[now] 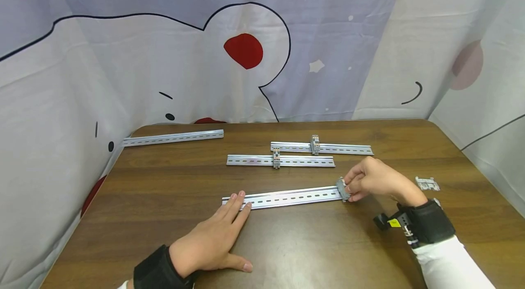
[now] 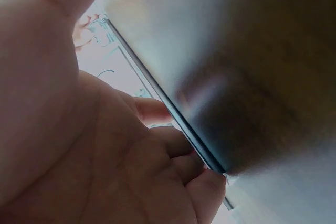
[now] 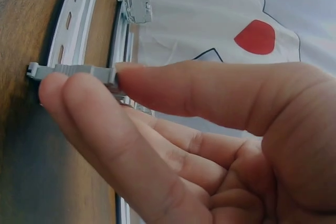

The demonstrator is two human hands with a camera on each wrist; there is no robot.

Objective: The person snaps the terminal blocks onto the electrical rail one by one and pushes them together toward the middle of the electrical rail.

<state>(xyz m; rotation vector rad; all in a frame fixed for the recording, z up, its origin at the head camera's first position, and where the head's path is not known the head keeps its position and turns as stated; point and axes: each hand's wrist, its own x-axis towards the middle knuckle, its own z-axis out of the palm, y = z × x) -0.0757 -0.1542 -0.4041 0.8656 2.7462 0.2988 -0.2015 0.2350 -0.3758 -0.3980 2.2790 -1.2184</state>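
A slotted metal DIN rail (image 1: 295, 197) lies across the near middle of the table, tilted slightly up to the right. Its left end is under the fingertips of my left hand (image 1: 217, 239), whose fingers are extended, with the thumb spread out on the tabletop. At the rail's right end, my right hand (image 1: 379, 180) pinches a grey terminal block (image 1: 342, 189) between thumb and fingers. In the right wrist view that block (image 3: 79, 71) sits crosswise at the rail end; whether it is clipped on, I cannot tell. The left wrist view shows the rail's edge (image 2: 157, 90) along the fingers.
Two shorter-looking rails lie farther back, one with a block (image 1: 276, 158) mounted near its middle, the other with a block (image 1: 315, 144). Another bare rail (image 1: 174, 138) is at the back left. A loose light-grey piece (image 1: 427, 183) lies beyond my right wrist. A printed curtain (image 1: 176, 65) hangs behind the table.
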